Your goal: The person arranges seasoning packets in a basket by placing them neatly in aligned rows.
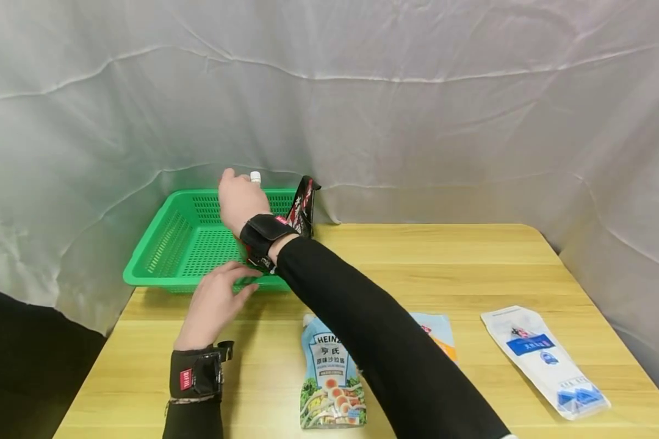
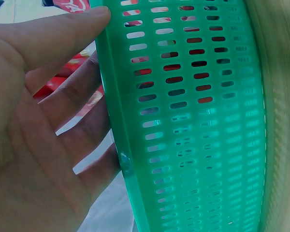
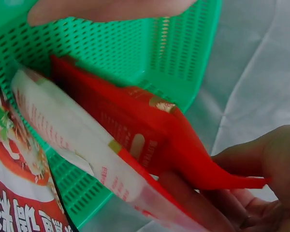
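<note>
A green plastic basket (image 1: 143, 268) stands at the back left of the table. My left hand (image 1: 214, 302) is at its front rim, thumb on the outer side and fingers over the inside. My right hand (image 1: 243, 201) reaches over the basket. In the right wrist view it pinches the upper edge of a red packet (image 3: 135, 125) between thumb and fingers. A white-and-red packet (image 3: 77, 123) leans beside that one. A black packet with a food picture (image 1: 304, 207) stands at the basket's right end, partly behind the right wrist.
A Heinz salad dressing pouch (image 1: 332, 378) lies at the front of the table. A light blue packet (image 1: 438, 332) is partly covered by the right sleeve. A white-and-blue bag (image 1: 543, 360) lies at the right. A white cap (image 1: 255, 177) shows behind the right hand; grey cloth hangs behind.
</note>
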Demonstrator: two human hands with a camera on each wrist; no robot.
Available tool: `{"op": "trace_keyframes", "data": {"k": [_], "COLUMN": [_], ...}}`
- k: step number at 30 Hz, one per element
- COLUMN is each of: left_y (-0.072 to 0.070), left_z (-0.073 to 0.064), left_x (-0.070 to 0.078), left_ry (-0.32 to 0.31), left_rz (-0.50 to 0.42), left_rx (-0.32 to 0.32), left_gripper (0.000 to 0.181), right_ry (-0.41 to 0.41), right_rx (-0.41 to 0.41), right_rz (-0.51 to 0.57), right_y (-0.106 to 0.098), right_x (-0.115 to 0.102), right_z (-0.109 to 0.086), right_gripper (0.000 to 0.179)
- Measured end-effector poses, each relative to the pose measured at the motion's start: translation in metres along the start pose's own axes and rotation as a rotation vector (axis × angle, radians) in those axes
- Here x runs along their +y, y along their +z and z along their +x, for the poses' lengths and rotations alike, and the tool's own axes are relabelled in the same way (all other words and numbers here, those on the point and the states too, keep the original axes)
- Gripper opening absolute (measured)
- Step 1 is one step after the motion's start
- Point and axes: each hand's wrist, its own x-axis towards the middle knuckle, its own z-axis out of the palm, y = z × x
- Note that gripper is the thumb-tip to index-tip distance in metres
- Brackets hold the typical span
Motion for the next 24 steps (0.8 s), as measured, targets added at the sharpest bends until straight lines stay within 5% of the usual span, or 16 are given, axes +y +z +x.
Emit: {"op": "trace_keyframes", "data": {"k": [4,16,24], "left_y": [0.001,0.004,0.006], "left_z": [0.000,0.002,0.006], "left_x": [0.000,0.002,0.002], "left_ry": [-0.002,-0.008,0.005], "left_rz": [-0.004,-0.013,-0.011], "left_rx": [0.009,-0.007,-0.014], "left_gripper": [0.020,0.020,0.020], "right_ry": [0.025,0.035,0.024], "right_rx": [-0.001,-0.059,-0.119], "right_rz": [-0.084,-0.129,-0.063], "right_y": [0.010,0.008,0.000], "right_x": [-0.004,0.001,0.006], "right_z": [0.001,0.001,-0.004], "right_gripper": [0.017,0.037,0.043]}}
